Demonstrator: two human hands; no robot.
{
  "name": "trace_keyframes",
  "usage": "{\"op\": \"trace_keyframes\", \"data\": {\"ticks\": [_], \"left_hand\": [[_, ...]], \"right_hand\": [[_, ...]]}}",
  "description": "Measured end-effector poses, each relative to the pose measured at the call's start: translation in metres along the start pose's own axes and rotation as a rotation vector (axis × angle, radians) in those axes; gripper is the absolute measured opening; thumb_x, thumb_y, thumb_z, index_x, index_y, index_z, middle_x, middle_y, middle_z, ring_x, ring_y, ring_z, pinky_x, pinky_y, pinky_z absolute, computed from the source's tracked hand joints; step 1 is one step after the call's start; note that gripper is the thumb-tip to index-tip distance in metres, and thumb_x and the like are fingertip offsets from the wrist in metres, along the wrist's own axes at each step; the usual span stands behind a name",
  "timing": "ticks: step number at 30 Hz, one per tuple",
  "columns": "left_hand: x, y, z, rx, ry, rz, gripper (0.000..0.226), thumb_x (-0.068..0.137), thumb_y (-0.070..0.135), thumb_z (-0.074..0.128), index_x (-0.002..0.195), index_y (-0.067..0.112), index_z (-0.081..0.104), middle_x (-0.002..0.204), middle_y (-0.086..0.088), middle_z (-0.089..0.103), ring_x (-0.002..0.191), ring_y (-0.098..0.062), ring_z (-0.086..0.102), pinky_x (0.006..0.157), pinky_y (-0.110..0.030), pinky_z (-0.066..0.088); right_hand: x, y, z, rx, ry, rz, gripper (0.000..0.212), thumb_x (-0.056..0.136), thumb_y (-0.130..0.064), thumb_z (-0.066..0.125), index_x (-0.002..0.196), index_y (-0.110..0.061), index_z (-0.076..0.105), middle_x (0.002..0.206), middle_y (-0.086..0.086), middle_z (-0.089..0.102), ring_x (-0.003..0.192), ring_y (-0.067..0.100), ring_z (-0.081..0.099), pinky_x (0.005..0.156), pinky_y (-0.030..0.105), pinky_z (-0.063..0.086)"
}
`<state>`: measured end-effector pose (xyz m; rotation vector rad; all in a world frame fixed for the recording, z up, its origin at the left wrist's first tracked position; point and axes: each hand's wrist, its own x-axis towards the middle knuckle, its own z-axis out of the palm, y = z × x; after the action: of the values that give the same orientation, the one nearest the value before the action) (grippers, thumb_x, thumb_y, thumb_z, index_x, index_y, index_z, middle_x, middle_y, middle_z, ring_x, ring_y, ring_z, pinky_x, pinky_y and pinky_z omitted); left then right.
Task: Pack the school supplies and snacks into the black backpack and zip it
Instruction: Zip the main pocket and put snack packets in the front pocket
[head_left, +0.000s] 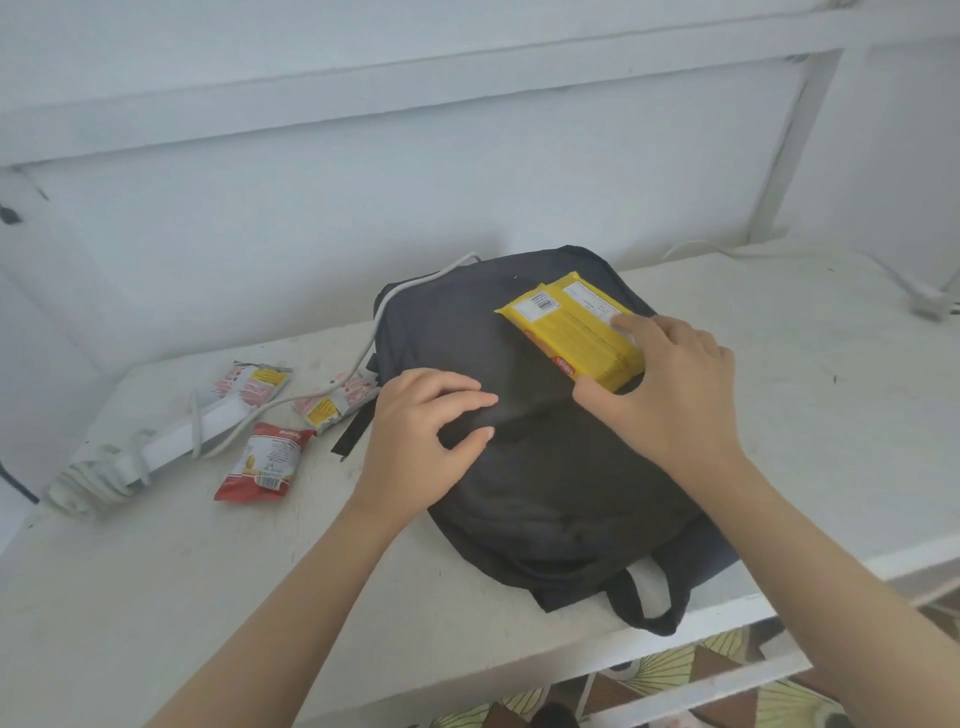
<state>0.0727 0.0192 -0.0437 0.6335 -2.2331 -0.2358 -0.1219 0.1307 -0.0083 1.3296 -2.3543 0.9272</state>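
Bare arms (291, 597) are reaching over the white table (130, 613). At the left, a red snack pack (265, 460) is lying apart from the hands. The left hand (421, 431) is pinching the black backpack (545, 499). The right hand (670, 395) is gripping the yellow pack (576, 327) lying on top.

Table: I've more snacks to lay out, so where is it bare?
Bare: the near-left table, in front of the snack packets and left of the backpack; also right of the backpack, short of the plug. Crowded: far left, with packets, power strip and cable.
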Motion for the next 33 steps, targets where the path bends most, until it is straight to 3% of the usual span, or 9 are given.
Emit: {"op": "trace_keyframes", "data": {"ticks": [5, 8, 11, 14, 17, 24, 27, 30, 33], "left_hand": [[0.039, 0.005, 0.006, 0.024, -0.033, 0.122, 0.017, 0.075, 0.035, 0.066, 0.080, 0.023, 0.076, 0.093, 0.009, 0.070, 0.092, -0.013, 0.058, 0.088, -0.025, 0.032], [0.057, 0.006, 0.005, 0.070, -0.019, 0.191, 0.005, 0.074, 0.021, 0.070, 0.072, 0.020, 0.074, 0.084, 0.008, 0.071, 0.086, -0.017, 0.062, 0.084, -0.031, 0.037], [0.069, 0.009, -0.002, -0.040, 0.072, 0.139, 0.004, 0.077, 0.014, 0.069, 0.075, 0.015, 0.072, 0.081, 0.010, 0.070, 0.083, -0.008, 0.060, 0.082, -0.029, 0.044], [0.083, 0.016, -0.009, -0.105, 0.207, 0.071, 0.004, 0.078, 0.014, 0.068, 0.077, 0.013, 0.072, 0.082, 0.017, 0.062, 0.082, 0.001, 0.052, 0.080, -0.016, 0.038], [0.094, 0.020, -0.011, -0.094, 0.242, 0.038, 0.006, 0.078, 0.016, 0.067, 0.078, 0.015, 0.073, 0.082, 0.018, 0.061, 0.084, -0.003, 0.051, 0.080, -0.021, 0.039], [0.101, 0.024, -0.018, -0.109, 0.280, 0.066, 0.007, 0.078, 0.017, 0.067, 0.078, 0.014, 0.073, 0.081, 0.009, 0.069, 0.084, -0.008, 0.056, 0.079, -0.027, 0.044], [0.096, 0.025, -0.022, -0.094, 0.279, 0.111, 0.007, 0.079, 0.016, 0.066, 0.077, 0.014, 0.073, 0.081, 0.010, 0.069, 0.084, -0.013, 0.059, 0.080, -0.034, 0.046], [0.090, 0.024, -0.024, -0.078, 0.272, 0.147, 0.007, 0.080, 0.016, 0.066, 0.078, 0.014, 0.073, 0.082, 0.013, 0.067, 0.084, -0.014, 0.060, 0.080, -0.041, 0.048], [0.085, 0.023, -0.025, -0.077, 0.264, 0.155, 0.006, 0.080, 0.016, 0.067, 0.079, 0.015, 0.073, 0.082, 0.013, 0.066, 0.085, -0.014, 0.060, 0.080, -0.044, 0.048]], "right_hand": [[-0.023, 0.004, -0.015, 0.288, 0.047, 0.147, 0.065, 0.059, -0.063, 0.048, 0.113, -0.027, 0.057, 0.105, -0.002, 0.063, 0.093, 0.020, 0.056, 0.085, 0.038, 0.045], [-0.041, 0.010, -0.024, 0.426, 0.080, 0.195, 0.059, 0.058, -0.060, 0.050, 0.109, -0.031, 0.056, 0.100, -0.007, 0.061, 0.086, 0.011, 0.055, 0.070, 0.022, 0.042], [-0.061, 0.013, -0.033, 0.504, 0.105, 0.124, 0.049, 0.061, -0.054, 0.053, 0.107, -0.034, 0.055, 0.104, -0.013, 0.061, 0.094, 0.008, 0.054, 0.082, 0.027, 0.042], [-0.078, 0.015, -0.039, 0.463, 0.095, -0.041, 0.048, 0.063, -0.046, 0.056, 0.109, -0.032, 0.055, 0.114, -0.011, 0.059, 0.109, 0.012, 0.053, 0.094, 0.035, 0.037], [-0.087, 0.015, -0.038, 0.390, 0.046, -0.158, 0.053, 0.061, -0.045, 0.058, 0.111, -0.026, 0.059, 0.121, -0.006, 0.058, 0.114, 0.012, 0.051, 0.098, 0.027, 0.029], [-0.066, 0.009, -0.021, 0.231, 0.049, -0.052, 0.050, 0.065, -0.057, 0.057, 0.106, -0.028, 0.061, 0.108, -0.014, 0.061, 0.101, 0.009, 0.054, 0.086, 0.022, 0.025], [-0.050, 0.003, -0.008, 0.098, 0.096, -0.034, 0.055, 0.069, -0.064, 0.061, 0.105, -0.023, 0.063, 0.110, -0.003, 0.062, 0.100, 0.019, 0.057, 0.085, 0.025, 0.027], [-0.034, -0.005, 0.003, 0.020, 0.143, -0.040, 0.055, 0.071, -0.060, 0.069, 0.105, -0.017, 0.063, 0.129, 0.013, 0.052, 0.108, 0.032, 0.054, 0.089, 0.037, 0.038], [-0.028, -0.016, 0.012, -0.083, 0.219, -0.056, 0.047, 0.073, -0.054, 0.071, 0.099, -0.016, 0.064, 0.126, 0.019, 0.051, 0.108, 0.037, 0.050, 0.089, 0.042, 0.040]]}}
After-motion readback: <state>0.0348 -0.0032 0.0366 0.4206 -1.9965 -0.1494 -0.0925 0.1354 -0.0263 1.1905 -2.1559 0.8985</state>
